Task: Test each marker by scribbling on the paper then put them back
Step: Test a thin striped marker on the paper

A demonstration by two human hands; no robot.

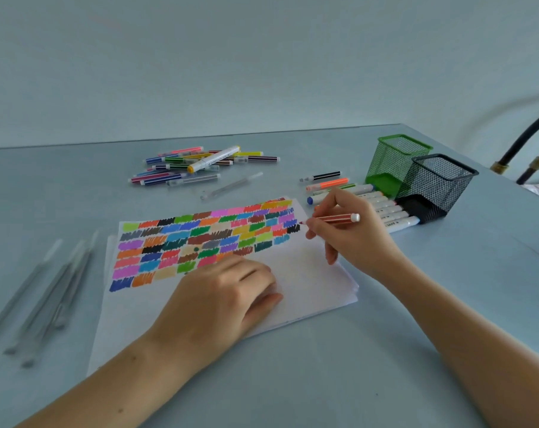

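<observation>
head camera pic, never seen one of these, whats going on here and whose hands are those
The single picture comes from a camera worn on a person's head, looking down at their own two bare hands; there is no robot. The left hand rests on the paper, which is covered with coloured scribble patches. The right hand holds a red-striped marker, its tip at the paper's right edge. On the grey table lie a pile of thin markers, a row of thick white markers beside a tipped black mesh cup, an upright green mesh cup, and blurred grey pens at the left.
</observation>
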